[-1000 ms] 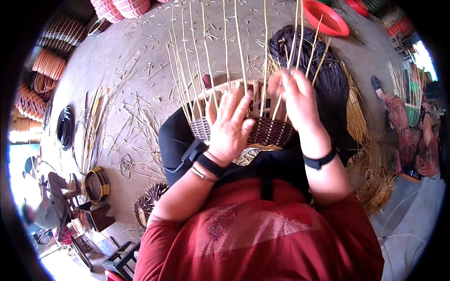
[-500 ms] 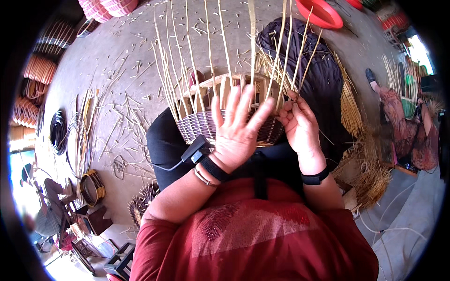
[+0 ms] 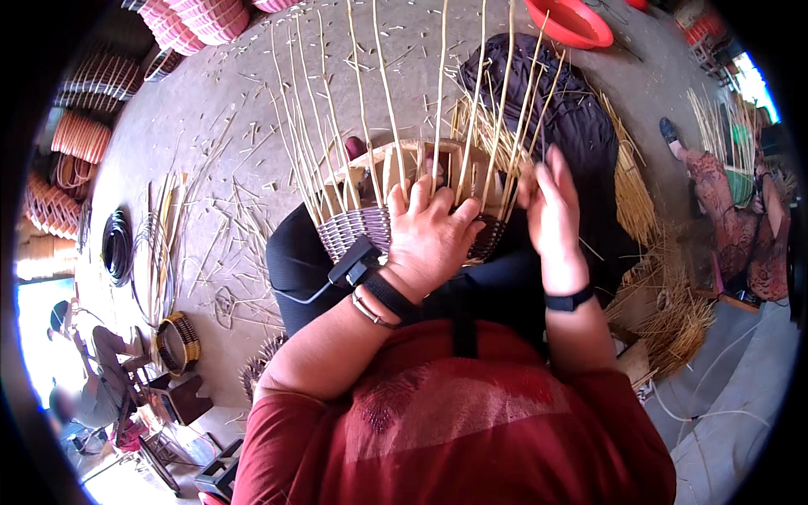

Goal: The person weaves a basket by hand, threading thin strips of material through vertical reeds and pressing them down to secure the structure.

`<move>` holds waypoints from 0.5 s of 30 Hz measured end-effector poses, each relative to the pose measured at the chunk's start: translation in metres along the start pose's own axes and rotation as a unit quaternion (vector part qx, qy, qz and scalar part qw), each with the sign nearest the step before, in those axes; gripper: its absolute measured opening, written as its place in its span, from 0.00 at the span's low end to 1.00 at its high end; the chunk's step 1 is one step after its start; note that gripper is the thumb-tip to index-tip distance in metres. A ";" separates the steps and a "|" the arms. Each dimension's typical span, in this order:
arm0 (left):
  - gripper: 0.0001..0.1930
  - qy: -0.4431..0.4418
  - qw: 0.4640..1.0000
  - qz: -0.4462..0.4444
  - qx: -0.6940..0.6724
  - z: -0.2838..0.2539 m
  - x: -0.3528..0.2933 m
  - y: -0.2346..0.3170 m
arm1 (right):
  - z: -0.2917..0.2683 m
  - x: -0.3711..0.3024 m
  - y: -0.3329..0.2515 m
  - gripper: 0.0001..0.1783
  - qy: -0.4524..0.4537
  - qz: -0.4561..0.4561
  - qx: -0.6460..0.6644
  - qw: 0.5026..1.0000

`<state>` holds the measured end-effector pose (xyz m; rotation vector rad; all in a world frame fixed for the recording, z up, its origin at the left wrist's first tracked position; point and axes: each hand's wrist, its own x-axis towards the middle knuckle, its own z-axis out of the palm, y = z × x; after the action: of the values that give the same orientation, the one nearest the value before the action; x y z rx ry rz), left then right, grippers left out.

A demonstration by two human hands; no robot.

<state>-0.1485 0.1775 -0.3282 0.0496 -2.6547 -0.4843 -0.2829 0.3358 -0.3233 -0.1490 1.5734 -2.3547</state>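
Note:
A half-woven wicker basket (image 3: 349, 231) rests on my lap, its lower wall woven from dark strands. Tall pale upright stakes (image 3: 388, 101) rise from the wall in a curved row, and a light wooden frame (image 3: 370, 162) shows inside. My left hand (image 3: 433, 236) lies over the woven wall, fingers bent over its upper edge between the stakes, gripping it. Beside the right-hand stakes, my right hand (image 3: 553, 206) is raised with its fingers close together and smeared by motion. Whatever thin strand it may hold cannot be made out.
Dark cloth (image 3: 539, 93) covers a straw bundle (image 3: 631, 194) at the right. Cut offcuts litter the floor around a black coil (image 3: 118, 246) and a small round basket (image 3: 178, 343) at left. A red basin (image 3: 572, 23) stands far right; other people sit at both sides.
My left hand has come down from spread above the basket onto its woven edge. My right hand has turned and shifted slightly right, away from the stakes.

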 end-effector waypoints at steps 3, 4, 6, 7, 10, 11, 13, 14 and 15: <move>0.12 0.021 0.997 -0.003 -0.079 0.000 0.009 -0.001 | -0.033 -0.041 0.015 0.18 0.031 0.118 0.179 0.976; 0.11 0.028 0.990 -0.026 -0.137 -0.007 0.010 -0.003 | -0.021 -0.045 0.001 0.19 0.013 0.082 0.190 0.978; 0.09 0.037 0.966 -0.072 -0.247 -0.026 0.008 -0.010 | 0.011 -0.038 -0.037 0.19 -0.162 -0.014 0.184 0.969; 0.08 0.037 0.949 -0.096 -0.297 -0.040 0.003 -0.018 | 0.030 -0.043 -0.046 0.18 -0.185 -0.029 0.162 0.969; 0.06 0.033 0.882 -0.171 -0.438 -0.098 -0.020 -0.059 | 0.097 -0.061 -0.064 0.18 -0.247 -0.070 0.096 0.962; 0.06 0.040 0.854 -0.195 -0.481 -0.109 -0.018 -0.060 | 0.116 -0.062 -0.068 0.18 -0.275 -0.086 0.071 0.955; 0.05 0.062 0.784 -0.215 -0.579 -0.081 -0.049 -0.109 | 0.129 -0.047 -0.059 0.17 -0.247 -0.041 0.056 0.967; 0.06 0.071 0.772 -0.207 -0.596 -0.065 -0.055 -0.126 | 0.114 -0.029 -0.037 0.17 -0.177 0.025 0.059 0.982; 0.08 0.085 0.812 -0.201 -0.542 -0.050 -0.055 -0.128 | 0.092 -0.011 -0.014 0.16 -0.160 0.029 0.085 0.983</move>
<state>-0.0830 0.0469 -0.3528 0.2835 -1.8166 -1.9346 -0.2522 0.2625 -0.2729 -0.4151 1.2048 -2.2696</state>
